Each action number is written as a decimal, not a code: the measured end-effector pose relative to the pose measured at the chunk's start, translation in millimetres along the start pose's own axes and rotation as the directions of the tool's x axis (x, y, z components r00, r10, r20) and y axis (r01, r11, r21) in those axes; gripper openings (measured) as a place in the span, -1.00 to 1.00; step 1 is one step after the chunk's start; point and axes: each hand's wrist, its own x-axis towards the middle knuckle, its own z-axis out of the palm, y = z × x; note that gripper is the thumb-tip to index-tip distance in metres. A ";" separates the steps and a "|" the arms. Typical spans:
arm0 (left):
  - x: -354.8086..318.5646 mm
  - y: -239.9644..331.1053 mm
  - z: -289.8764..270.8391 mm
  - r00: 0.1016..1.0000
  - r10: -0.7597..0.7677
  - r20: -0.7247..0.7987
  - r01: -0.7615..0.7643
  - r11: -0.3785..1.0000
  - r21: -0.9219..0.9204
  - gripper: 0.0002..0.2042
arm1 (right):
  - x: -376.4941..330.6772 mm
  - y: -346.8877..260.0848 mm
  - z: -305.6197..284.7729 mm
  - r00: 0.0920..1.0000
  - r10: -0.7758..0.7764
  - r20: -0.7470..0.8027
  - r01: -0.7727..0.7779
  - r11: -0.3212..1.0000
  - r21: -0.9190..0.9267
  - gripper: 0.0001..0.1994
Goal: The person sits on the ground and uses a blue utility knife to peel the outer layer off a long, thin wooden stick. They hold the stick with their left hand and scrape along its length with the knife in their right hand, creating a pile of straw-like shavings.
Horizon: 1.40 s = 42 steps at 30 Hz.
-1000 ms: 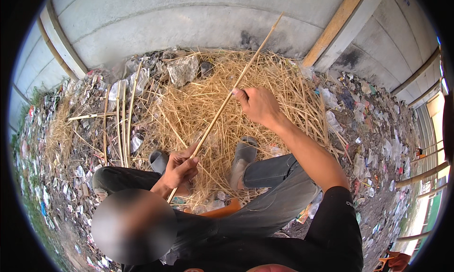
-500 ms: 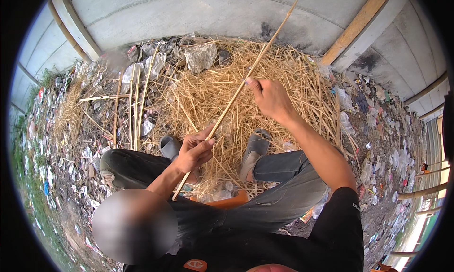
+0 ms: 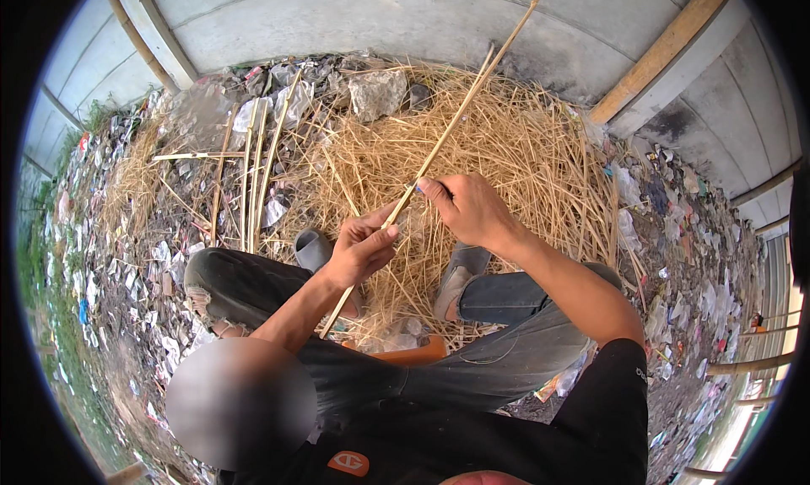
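Note:
A long, thin bamboo strip (image 3: 451,126) runs slantwise from between my knees up toward the wall. My left hand (image 3: 364,249) is closed around its lower part, with the thumb laid along it. My right hand (image 3: 472,207) is closed a little higher up, its thumb pressed to the strip beside a small dark bit and a spot of blue. What its curled fingers hold is hidden. Above that hand, a thinner sliver (image 3: 488,59) stands apart from the strip at its upper end.
A heap of straw-like shavings (image 3: 523,164) covers the ground before my feet. Several bamboo strips (image 3: 257,173) lie at the left, near a rock (image 3: 377,95). A concrete wall (image 3: 354,21) with a wooden post (image 3: 658,51) stands behind. Litter surrounds the heap; an orange object (image 3: 405,352) shows between my legs.
My right hand has slid down the strip, closer to my left hand. A sliver now stands away from the strip's upper part. The view has shifted slightly.

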 end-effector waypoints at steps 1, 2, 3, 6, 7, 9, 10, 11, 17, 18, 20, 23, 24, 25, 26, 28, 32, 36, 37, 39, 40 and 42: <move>0.2 -0.2 0.8 1.000 -0.001 -0.010 0.001 1.000 0.025 -0.49 | 0.0 1.3 0.8 1.000 0.007 0.005 -0.007 1.000 -0.002 -0.45; 0.4 1.2 1.6 1.000 -0.013 -0.012 0.013 1.000 0.013 -0.49 | -1.8 4.2 8.0 1.000 -0.007 0.015 0.006 0.999 0.047 -0.45; 0.8 3.8 3.5 1.000 -0.025 -0.014 0.025 1.000 -0.001 -0.50 | -6.1 5.5 17.4 0.999 -0.020 0.025 0.018 0.995 0.096 -0.44; -1.7 1.0 2.2 0.998 -0.051 -0.025 0.051 0.999 0.006 -0.51 | -11.2 7.7 23.8 0.996 -0.031 0.082 0.019 0.990 0.137 -0.44; -3.1 -0.1 0.4 0.998 -0.057 -0.033 0.058 0.998 0.017 -0.51 | -10.8 5.7 22.6 0.994 -0.032 0.106 0.017 0.991 0.135 -0.44; -3.2 -1.4 -1.3 0.999 -0.037 -0.017 0.037 0.999 0.013 -0.51 | -9.9 5.4 21.4 0.992 -0.033 0.121 0.015 0.988 0.153 -0.45; -2.4 -2.2 -2.2 0.999 -0.030 -0.012 0.030 1.000 0.010 -0.51 | -9.4 7.7 22.8 0.993 -0.041 0.110 0.025 0.989 0.146 -0.45; -2.0 -2.3 -2.3 1.000 -0.022 -0.007 0.022 1.000 0.006 -0.51 | -8.9 8.4 23.6 0.994 -0.049 0.100 0.035 0.990 0.138 -0.46; -0.6 -4.0 3.8 0.993 -0.084 -0.081 0.084 0.996 0.003 -0.52 | -17.4 4.2 36.6 0.993 -0.112 0.040 0.109 0.991 0.078 -0.51; -1.1 -6.5 1.6 0.994 -0.076 -0.074 0.077 0.997 0.012 -0.52 | -19.8 0.6 40.5 0.995 -0.081 0.055 0.074 0.990 0.121 -0.50; -2.1 -10.9 -3.0 0.996 -0.061 -0.060 0.062 0.998 0.030 -0.52 | -19.6 -3.0 35.5 0.989 -0.026 0.146 0.011 0.995 0.102 -0.51; -0.5 -6.8 0.9 0.995 -0.079 -0.061 0.078 0.997 -0.014 -0.52 | -17.7 1.9 36.7 0.982 0.012 0.190 -0.036 0.992 0.123 -0.48; 0.2 -6.8 1.0 0.996 -0.069 -0.055 0.068 0.997 -0.023 -0.52 | -16.4 3.5 37.4 0.981 0.014 0.192 -0.041 0.990 0.138 -0.46; 0.8 -7.0 0.8 0.997 -0.059 -0.049 0.057 0.998 -0.031 -0.52 | -15.6 3.8 37.2 0.980 0.009 0.199 -0.045 0.983 0.177 -0.43; 1.0 -7.2 0.2 0.998 -0.049 -0.043 0.047 0.998 -0.040 -0.52 | -14.8 3.6 36.7 0.978 0.003 0.206 -0.048 0.975 0.216 -0.41; 1.0 -8.2 -0.5 1.000 -0.013 -0.026 0.014 0.999 0.033 -0.52 | -14.3 5.9 36.1 0.969 0.034 0.245 -0.094 0.966 0.239 -0.37; 0.9 -16.1 -5.8 1.000 0.008 -0.016 -0.007 0.998 0.059 -0.53 | -10.7 22.7 47.7 0.936 0.121 0.332 -0.218 0.937 0.273 -0.31; -0.1 -10.0 -1.9 0.999 -0.046 -0.005 0.046 0.999 0.026 -0.48 | -3.7 26.2 41.0 0.808 0.128 0.575 -0.459 0.748 0.479 -0.29; -0.5 -6.9 -1.0 0.998 -0.059 0.004 0.059 0.998 0.027 -0.47 | -2.8 26.4 39.0 0.774 0.119 0.621 -0.511 0.697 0.503 -0.29; -0.6 -6.8 -1.8 0.998 -0.055 0.007 0.055 0.998 0.024 -0.44 | -2.2 27.6 39.9 0.777 0.116 0.618 -0.508 0.695 0.508 -0.30; 0.2 -11.3 -4.0 0.999 -0.038 0.002 0.038 0.999 0.020 -0.42 | -1.7 28.6 40.5 0.791 0.115 0.601 -0.488 0.711 0.506 -0.30; 2.3 -17.4 -8.5 1.000 -0.003 -0.008 0.004 0.999 0.054 -0.39 | -2.6 32.2 44.0 0.873 0.106 0.476 -0.354 0.808 0.470 -0.30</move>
